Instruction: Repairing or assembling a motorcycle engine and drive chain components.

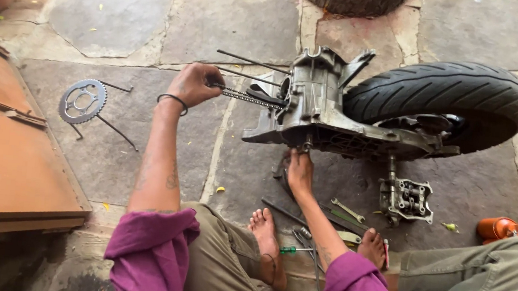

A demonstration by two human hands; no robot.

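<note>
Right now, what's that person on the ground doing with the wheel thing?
A person sits barefoot on the stone floor in front of a scooter engine block with its rear tyre attached. The left hand grips a chain running into the engine. The right hand presses against the engine's underside. A sprocket lies to the left, a cylinder head to the right, and wrenches near the feet.

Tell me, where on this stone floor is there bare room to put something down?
Bare paving lies beyond the sprocket, and more between the left hand and the wooden board. It is crowded below the engine case, where the right hand, wrenches and cylinder head lie.
</note>
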